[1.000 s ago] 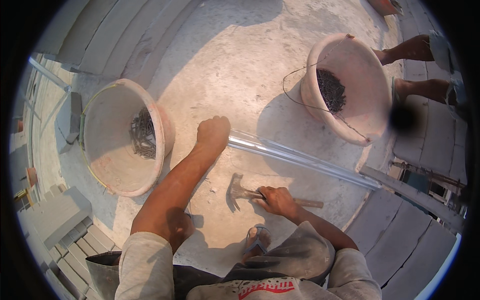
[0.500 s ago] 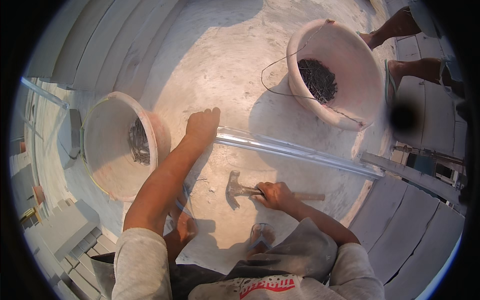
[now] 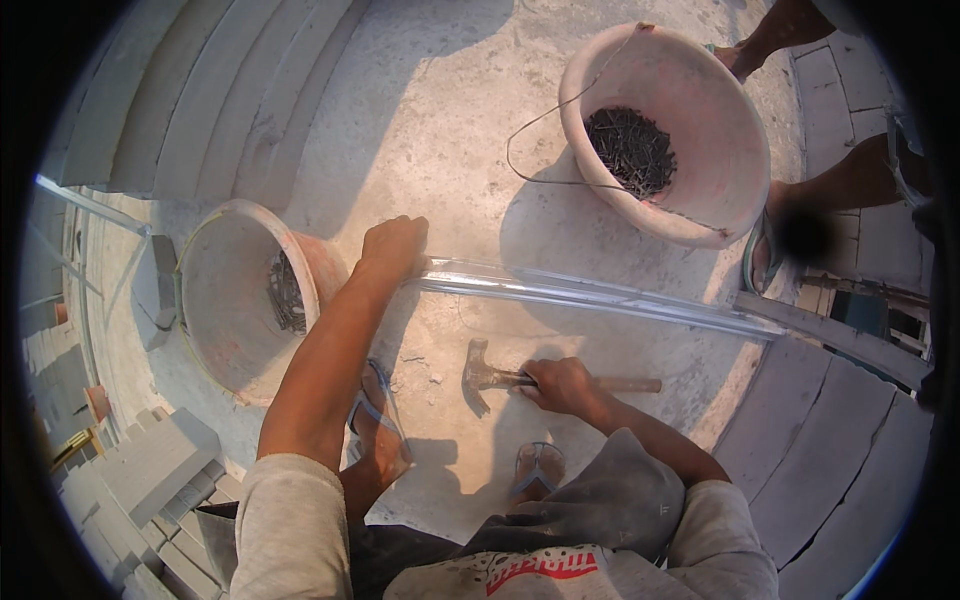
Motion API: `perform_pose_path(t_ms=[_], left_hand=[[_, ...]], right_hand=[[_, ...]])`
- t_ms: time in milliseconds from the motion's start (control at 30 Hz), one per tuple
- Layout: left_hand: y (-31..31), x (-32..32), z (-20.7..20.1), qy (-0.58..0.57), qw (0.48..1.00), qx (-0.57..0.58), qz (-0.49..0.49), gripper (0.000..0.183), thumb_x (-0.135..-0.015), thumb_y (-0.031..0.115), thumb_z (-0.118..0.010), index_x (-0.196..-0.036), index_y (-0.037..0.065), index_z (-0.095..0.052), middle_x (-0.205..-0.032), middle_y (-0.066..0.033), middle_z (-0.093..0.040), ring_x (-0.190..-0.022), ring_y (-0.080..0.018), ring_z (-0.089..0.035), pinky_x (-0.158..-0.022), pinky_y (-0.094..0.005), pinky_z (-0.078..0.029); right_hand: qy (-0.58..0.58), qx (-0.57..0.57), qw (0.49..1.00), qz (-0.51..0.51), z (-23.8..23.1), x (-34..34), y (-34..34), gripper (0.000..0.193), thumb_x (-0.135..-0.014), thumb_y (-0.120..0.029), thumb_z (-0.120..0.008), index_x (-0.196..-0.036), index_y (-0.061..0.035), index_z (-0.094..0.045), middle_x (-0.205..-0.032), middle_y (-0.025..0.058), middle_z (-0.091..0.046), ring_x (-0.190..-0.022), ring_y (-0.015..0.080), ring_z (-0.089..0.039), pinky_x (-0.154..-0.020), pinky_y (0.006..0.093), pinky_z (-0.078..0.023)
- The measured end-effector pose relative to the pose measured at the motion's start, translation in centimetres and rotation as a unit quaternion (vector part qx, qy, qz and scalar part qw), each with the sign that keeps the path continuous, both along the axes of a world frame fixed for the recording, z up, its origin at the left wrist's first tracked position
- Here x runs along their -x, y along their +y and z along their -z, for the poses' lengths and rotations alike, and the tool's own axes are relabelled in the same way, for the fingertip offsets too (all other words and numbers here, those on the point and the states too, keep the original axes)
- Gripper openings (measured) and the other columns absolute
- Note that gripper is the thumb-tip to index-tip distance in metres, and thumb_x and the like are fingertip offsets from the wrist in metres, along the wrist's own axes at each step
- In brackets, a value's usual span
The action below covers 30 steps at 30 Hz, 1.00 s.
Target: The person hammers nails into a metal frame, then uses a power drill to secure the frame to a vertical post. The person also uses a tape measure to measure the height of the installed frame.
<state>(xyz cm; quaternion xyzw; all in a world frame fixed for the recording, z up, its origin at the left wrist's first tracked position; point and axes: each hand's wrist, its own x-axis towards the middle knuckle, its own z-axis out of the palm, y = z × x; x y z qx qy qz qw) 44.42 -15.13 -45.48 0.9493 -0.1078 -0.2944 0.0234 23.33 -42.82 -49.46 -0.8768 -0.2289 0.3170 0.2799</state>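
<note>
My left hand (image 3: 395, 248) is closed round the left end of several long, shiny metal strips (image 3: 580, 294), which stretch to the right just above the floor. My fingers hide that end of the strips. Nearer to me, my right hand (image 3: 562, 386) grips a claw hammer (image 3: 482, 377) by its handle. The hammer lies level, its head pointing left and its handle end sticking out to the right of my fist. A gap separates the hammer from the strips.
A pinkish bucket (image 3: 722, 165) of dark nails (image 3: 632, 155) stands far right; another bucket (image 3: 225, 310) with metal pieces (image 3: 287, 295) leans at left. Grey planks (image 3: 200, 95) are stacked far left, blocks (image 3: 150, 470) near left. Another person's foot (image 3: 762, 255) rests beside the right bucket.
The other person's nearer foot has come toward me along the right bucket. My view has shifted slightly; both my hands keep their grips, with the hammer in about the same place.
</note>
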Motion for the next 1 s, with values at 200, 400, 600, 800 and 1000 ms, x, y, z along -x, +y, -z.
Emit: perform_pose_path(t_ms=[200, 400, 600, 800, 1000], left_hand=[[0.9, -0.1, 1.5, 0.008, 0.996, 0.029, 0.084, 0.022, -0.075, 0.019, -0.073, -0.092, 0.007, -0.064, -0.087, -0.013, -0.068, -0.085, -0.0303, -0.067, -0.076, -0.0404, -0.053], [0.4, 0.4, 1.5, -0.027, 0.977, 0.001, 0.211, 0.017, -0.075, 0.008, -0.066, -0.09, 0.005, -0.059, -0.084, -0.0156, -0.068, -0.08, -0.0312, -0.068, -0.072, -0.041, -0.054], [0.0, 0.5, 0.3, -0.105, 0.982, 0.048, 0.149, 0.019, -0.079, 0.007, -0.062, -0.096, 0.003, -0.055, -0.081, -0.0157, -0.067, -0.078, -0.0318, -0.068, -0.072, -0.0407, -0.054], [-0.7, 1.8, -1.0, -0.142, 0.905, 0.261, -0.305, 0.03, -0.083, 0.008, -0.053, -0.112, 0.001, -0.054, -0.08, -0.014, -0.064, -0.065, -0.0254, -0.066, -0.067, -0.0362, -0.053], [-0.4, 9.7, 0.5, -0.006, 0.581, 0.557, -0.593, 0.029, -0.088, 0.009, -0.062, -0.114, 0.0, -0.051, -0.083, -0.0064, -0.063, -0.066, -0.0118, -0.063, -0.057, -0.0217, -0.053]], right_hand=[[0.016, -0.001, 1.0, -0.012, -0.2, -0.3, -0.3, 0.034, -0.087, -0.039, -0.065, -0.092, -0.0062, -0.059, -0.077, 0.0146, -0.068, -0.071, 0.0339, -0.067, -0.064, 0.0454, -0.052], [0.022, 0.0, 1.0, -0.011, -0.1, -0.3, -0.3, 0.035, -0.088, -0.041, -0.063, -0.092, -0.006, -0.059, -0.077, 0.0158, -0.068, -0.071, 0.0338, -0.067, -0.064, 0.0454, -0.052], [0.008, -0.019, 1.0, -0.007, 0.3, -0.2, -0.6, 0.036, -0.087, -0.041, -0.064, -0.094, -0.0058, -0.06, -0.075, 0.0162, -0.068, -0.071, 0.034, -0.068, -0.065, 0.0453, -0.052], [-0.019, 0.011, 1.0, 0.007, -0.7, 0.6, 0.0, 0.034, -0.085, -0.038, -0.067, -0.093, -0.0048, -0.059, -0.079, 0.0142, -0.065, -0.069, 0.0338, -0.066, -0.065, 0.0442, -0.052], [-0.057, 0.01, 0.997, 0.041, -3.1, -1.1, -0.7, 0.025, -0.085, -0.031, -0.068, -0.096, -0.0094, -0.063, -0.09, 0.0119, -0.062, -0.084, 0.0295, -0.065, -0.064, 0.0434, -0.052]])
